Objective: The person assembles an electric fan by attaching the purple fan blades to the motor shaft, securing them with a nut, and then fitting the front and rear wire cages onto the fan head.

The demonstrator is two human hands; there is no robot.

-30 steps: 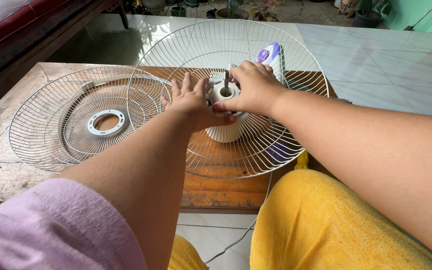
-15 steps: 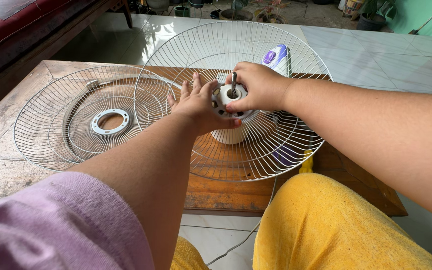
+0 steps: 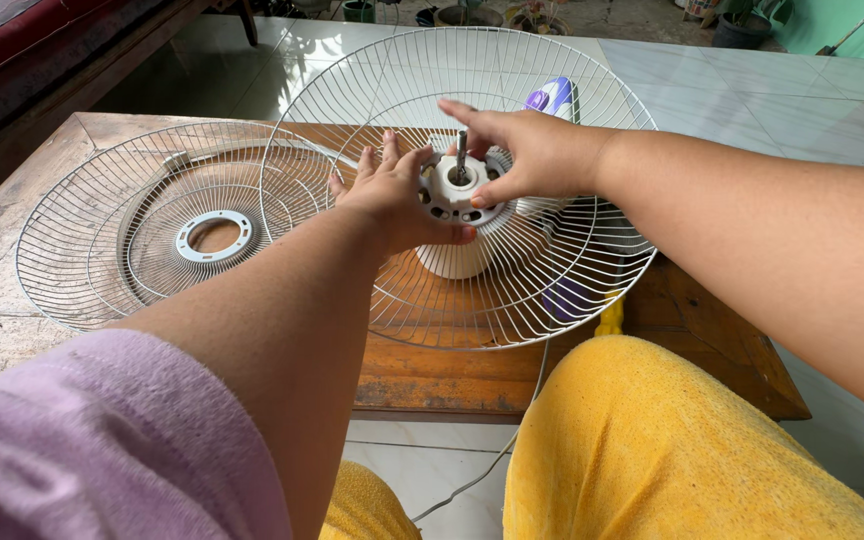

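Observation:
A white fan motor housing point(image 3: 455, 260) lies on the wooden table point(image 3: 432, 375) with its metal shaft point(image 3: 461, 152) pointing up. The rear wire guard point(image 3: 512, 290) sits over the motor. A white ring nut point(image 3: 449, 195) sits around the shaft at the guard's centre. My left hand point(image 3: 395, 200) presses against the guard and the motor's left side, fingers spread. My right hand point(image 3: 527, 150) rests on the ring's right edge, thumb and fingers pinching it.
A second wire guard point(image 3: 92, 260) with a white centre ring point(image 3: 213, 236) lies flat at the left of the table. The fan's purple and white base point(image 3: 553, 98) shows behind the guard. A white cord point(image 3: 492, 462) hangs by my yellow-clad knee point(image 3: 652, 440). A dark red bench point(image 3: 22, 50) stands at the far left.
My right hand has turned and opened out over the ring, its fingers now stretched to the left. The guard and motor shifted slightly. My left hand stays in place.

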